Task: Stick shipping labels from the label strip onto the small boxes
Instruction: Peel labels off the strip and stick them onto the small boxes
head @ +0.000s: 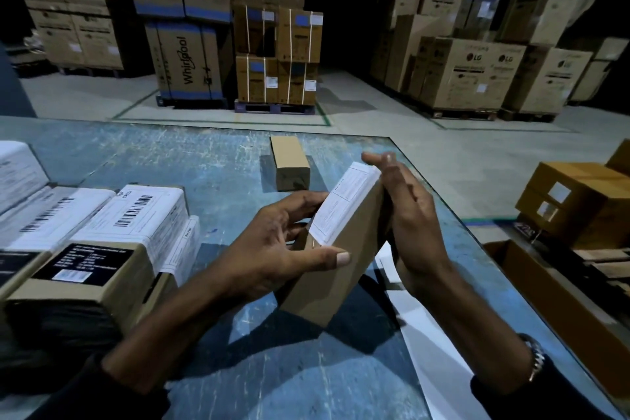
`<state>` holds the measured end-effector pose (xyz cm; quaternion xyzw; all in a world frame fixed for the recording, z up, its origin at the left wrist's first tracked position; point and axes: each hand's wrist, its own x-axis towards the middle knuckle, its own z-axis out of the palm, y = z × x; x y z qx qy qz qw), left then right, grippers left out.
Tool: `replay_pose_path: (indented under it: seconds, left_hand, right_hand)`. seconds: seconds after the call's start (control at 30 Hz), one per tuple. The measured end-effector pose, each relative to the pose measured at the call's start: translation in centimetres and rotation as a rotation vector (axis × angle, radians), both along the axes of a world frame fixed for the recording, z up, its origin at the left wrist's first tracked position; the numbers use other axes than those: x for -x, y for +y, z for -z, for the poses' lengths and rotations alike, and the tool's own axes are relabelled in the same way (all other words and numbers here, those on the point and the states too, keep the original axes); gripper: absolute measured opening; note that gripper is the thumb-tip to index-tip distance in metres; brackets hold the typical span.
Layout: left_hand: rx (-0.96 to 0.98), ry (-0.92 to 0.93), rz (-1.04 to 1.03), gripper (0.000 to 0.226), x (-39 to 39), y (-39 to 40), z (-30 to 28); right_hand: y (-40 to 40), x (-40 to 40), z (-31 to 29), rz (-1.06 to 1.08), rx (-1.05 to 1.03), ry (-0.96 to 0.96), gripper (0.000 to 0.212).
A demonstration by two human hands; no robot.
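Note:
A small brown box [344,259] is tilted up over the blue table, with a white shipping label [344,204] stuck on its upper end. My left hand [272,249] grips the box from the left, thumb across its front face. My right hand [409,215] lies flat against the box's right side with straight fingers. A second small brown box [289,162] with no label showing lies farther back on the table. The white label strip [433,351] lies on the table under my right forearm.
Several labelled boxes [136,218] are stacked at the left of the blue table [211,167]. An open carton [562,300] and more brown boxes [579,201] stand to the right, off the table. Tall stacks of appliance cartons [187,65] fill the warehouse floor behind.

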<state>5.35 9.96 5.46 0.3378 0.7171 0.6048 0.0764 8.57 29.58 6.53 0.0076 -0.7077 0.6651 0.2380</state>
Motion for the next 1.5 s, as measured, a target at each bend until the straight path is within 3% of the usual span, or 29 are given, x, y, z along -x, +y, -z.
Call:
replay_pose_path:
  seconds: [0.13,0.2,0.23,0.33,0.4,0.67,0.8,1.03,1.2,1.3,1.4,1.5]
  left_hand:
    - [-0.032,0.035,-0.08,0.065,-0.5,0.4,0.0]
    - [-0.081,0.108,-0.172,0.066,-0.7,0.6,0.1]
    - [-0.095,0.18,-0.236,0.067,-0.8,0.7,0.1]
    - [-0.043,0.461,-0.395,0.074,-1.4,1.2,0.7]
    - [0.004,0.541,-0.406,0.081,-1.6,1.5,1.3]
    - [-0.153,0.331,-0.229,0.074,-2.1,1.8,0.3]
    - [-0.171,0.343,-0.206,0.083,-2.0,1.6,-0.1]
    - [-0.117,0.436,-0.224,0.091,-2.0,1.8,0.4]
    - [-0.108,0.459,-0.237,0.092,-2.1,2.0,0.5]
    - [-0.098,0.451,-0.25,0.092,-1.8,1.8,0.5]
    - [-0.137,0.382,-0.233,0.092,-1.6,1.4,0.4]
    - [-0.137,0.358,-0.227,0.09,-1.5,1.4,0.3]
  right_hand:
    - [0.0,-0.4,-0.7,-0.034,0.102,-0.017,0.063]
    - [-0.1,-0.6,-0.8,-0.066,0.097,-0.006,0.061]
    - [-0.2,-0.7,-0.8,-0.083,0.07,0.0,0.061]
    - [-0.3,-0.6,-0.4,-0.16,0.074,-0.008,0.09]
    - [-0.2,-0.5,-0.4,-0.207,0.102,0.013,0.086]
    - [-0.3,-1.4,-0.8,-0.264,-0.014,0.086,0.075]
    - [-0.5,-1.6,-0.9,-0.333,0.05,0.09,0.069]
    - [-1.2,-1.8,-0.9,-0.386,0.363,0.02,0.048]
    - [-1.4,-1.5,-0.9,-0.303,0.351,0.005,0.029]
    - [-1.3,-1.3,-0.8,-0.221,0.348,-0.008,0.047]
    - [-0.8,-1.4,-1.0,-0.389,0.33,-0.023,0.072]
    - [-0.6,-1.2,-1.0,-0.454,0.236,-0.015,0.059]
